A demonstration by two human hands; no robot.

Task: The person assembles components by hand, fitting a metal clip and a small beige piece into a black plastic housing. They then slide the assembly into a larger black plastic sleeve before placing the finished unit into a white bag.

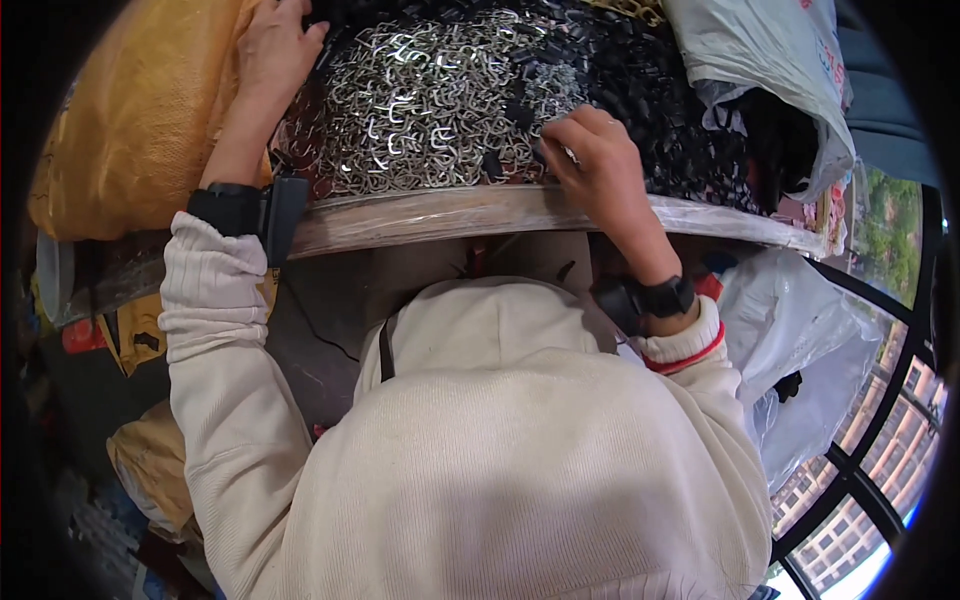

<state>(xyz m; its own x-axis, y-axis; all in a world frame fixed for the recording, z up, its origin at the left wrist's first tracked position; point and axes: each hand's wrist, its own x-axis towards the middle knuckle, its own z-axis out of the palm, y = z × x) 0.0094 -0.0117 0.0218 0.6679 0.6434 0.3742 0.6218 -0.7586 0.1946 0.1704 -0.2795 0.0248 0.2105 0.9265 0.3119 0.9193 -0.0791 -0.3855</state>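
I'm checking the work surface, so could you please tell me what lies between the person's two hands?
In the head view, a heap of shiny metal clips fills the stretch between the left hand and the right hand, with a few black pieces mixed in.

We note glossy bright metal clips (420, 100) beside matt black plastic pieces (650, 90). Table edge (480, 212): wood under shiny clear film. Yellow sack (140, 110): coarse woven. Sleeves (215, 330): ribbed cream knit.

Right hand (595, 160) pinching small piece over silver clips (420, 100); left hand (275, 50) resting at pile's far edge.
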